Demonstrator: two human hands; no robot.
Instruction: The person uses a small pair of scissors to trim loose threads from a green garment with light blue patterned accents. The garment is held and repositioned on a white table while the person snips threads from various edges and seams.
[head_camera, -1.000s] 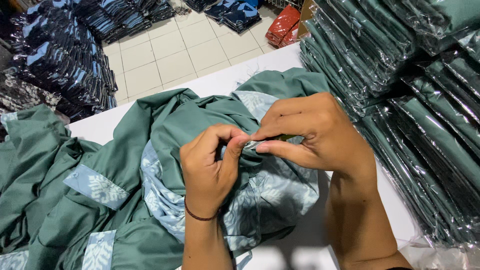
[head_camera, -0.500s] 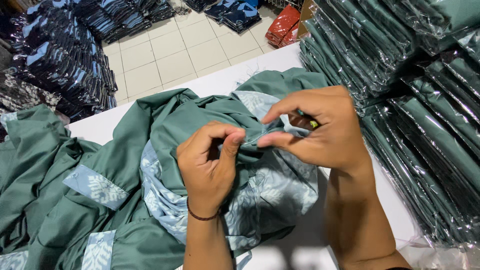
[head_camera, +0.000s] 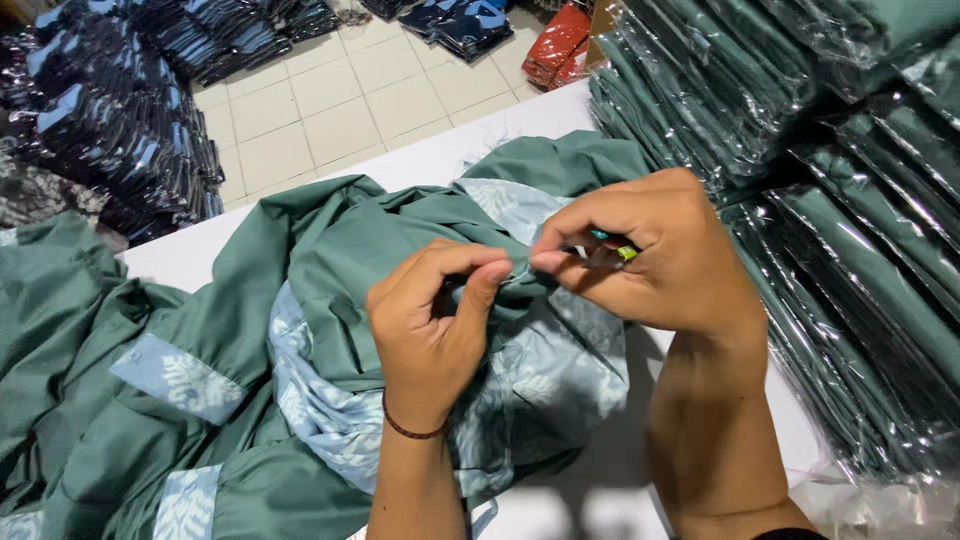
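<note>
A green shirt (head_camera: 330, 250) with pale blue leaf-patterned panels lies bunched on a white table (head_camera: 440, 150). My left hand (head_camera: 435, 325) pinches a fold of its fabric between thumb and fingers; a dark band circles that wrist. Right beside it, my right hand (head_camera: 655, 250) is closed around a small tool (head_camera: 612, 252) with a green and blue handle, its tip at the pinched fabric. Most of the tool is hidden inside the fist.
More green garments (head_camera: 60, 330) are heaped at the left. Stacks of folded green shirts in clear plastic bags (head_camera: 830, 190) fill the right side. Dark blue packed garments (head_camera: 110, 110) and red packages (head_camera: 558, 45) sit on the tiled floor beyond the table.
My right hand lifted slightly away from the fabric half a second ago and has come back to meet my left fingers at the pinched fold. The shirt has barely shifted.
</note>
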